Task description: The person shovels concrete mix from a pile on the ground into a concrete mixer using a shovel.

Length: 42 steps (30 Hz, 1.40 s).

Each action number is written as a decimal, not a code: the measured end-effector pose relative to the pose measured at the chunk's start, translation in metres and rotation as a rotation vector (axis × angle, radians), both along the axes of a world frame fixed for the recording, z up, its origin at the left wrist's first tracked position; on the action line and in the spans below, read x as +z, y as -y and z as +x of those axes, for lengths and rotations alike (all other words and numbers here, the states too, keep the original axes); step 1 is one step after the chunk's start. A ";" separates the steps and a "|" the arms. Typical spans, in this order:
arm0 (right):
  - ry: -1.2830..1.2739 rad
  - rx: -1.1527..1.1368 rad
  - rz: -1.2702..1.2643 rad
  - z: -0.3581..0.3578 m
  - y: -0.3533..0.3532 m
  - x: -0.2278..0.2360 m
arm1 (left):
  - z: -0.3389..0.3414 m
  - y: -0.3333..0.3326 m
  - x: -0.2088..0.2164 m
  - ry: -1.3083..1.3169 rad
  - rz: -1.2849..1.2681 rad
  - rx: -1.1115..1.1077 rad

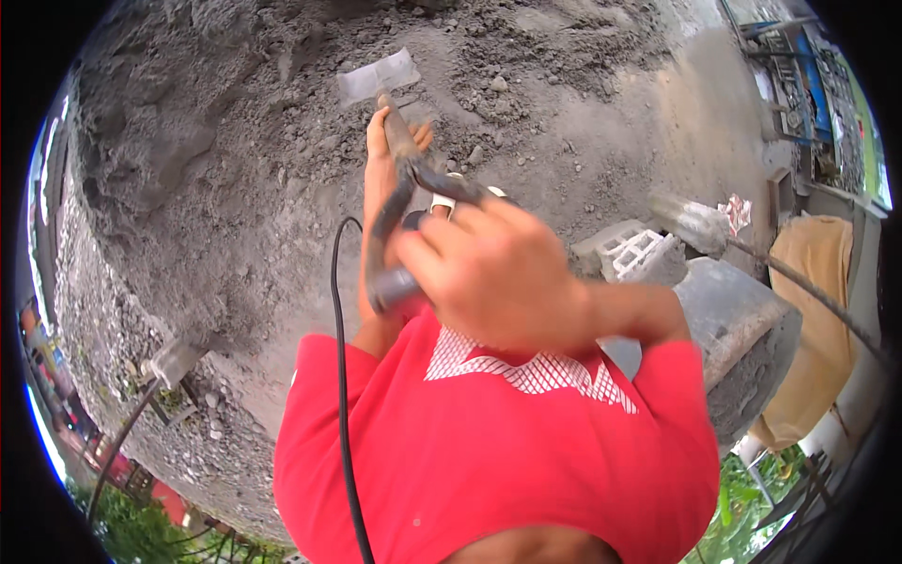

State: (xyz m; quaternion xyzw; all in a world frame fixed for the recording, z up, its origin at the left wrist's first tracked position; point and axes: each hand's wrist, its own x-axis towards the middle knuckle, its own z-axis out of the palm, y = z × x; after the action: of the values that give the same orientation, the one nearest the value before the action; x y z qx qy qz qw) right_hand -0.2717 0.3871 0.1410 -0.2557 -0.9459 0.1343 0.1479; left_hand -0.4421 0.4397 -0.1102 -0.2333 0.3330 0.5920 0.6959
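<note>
A shovel stretches away from me over grey sandy ground (310, 202). Its pale, flat blade (379, 78) lies at the far end, against the heap. My right hand (493, 268), smeared by motion, is closed round the crossbar of the dark Y-shaped handle (410, 193) close to my chest. Farther forward, my left hand (399, 141) wraps the shaft from below, near the blade, with its thumb on the left side and its fingertips on the right. A black cord (342, 376) hangs down in front of my red shirt.
A grey heap (150, 122) rises at the far left, with gravel (113, 329) nearer. A second shovel blade (174, 362) is at left. On the right are another shovel (691, 224), a pale plastic crate (639, 254), a grey metal container (733, 301) and a tan sack (817, 254).
</note>
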 end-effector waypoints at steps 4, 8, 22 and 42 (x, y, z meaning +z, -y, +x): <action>0.020 0.048 -0.212 -0.068 -0.084 -0.147 | -0.006 0.060 -0.005 -0.551 0.028 0.205; 0.120 0.101 -0.152 -0.096 -0.084 -0.246 | 0.002 0.083 0.008 -0.801 -0.341 0.210; 0.172 0.034 -0.237 -0.141 -0.094 -0.230 | -0.050 0.011 -0.011 -1.929 -0.260 0.279; 0.258 -0.019 -0.145 -0.131 -0.125 -0.362 | -0.041 -0.018 -0.152 -1.760 -0.284 -0.137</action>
State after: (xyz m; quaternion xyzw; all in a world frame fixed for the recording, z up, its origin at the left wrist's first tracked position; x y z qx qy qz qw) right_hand -0.4025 0.5121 -0.2211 -0.2896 -0.9424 0.1671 0.0076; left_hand -0.4835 0.4581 -0.2624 0.2417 0.8298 0.4669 0.1869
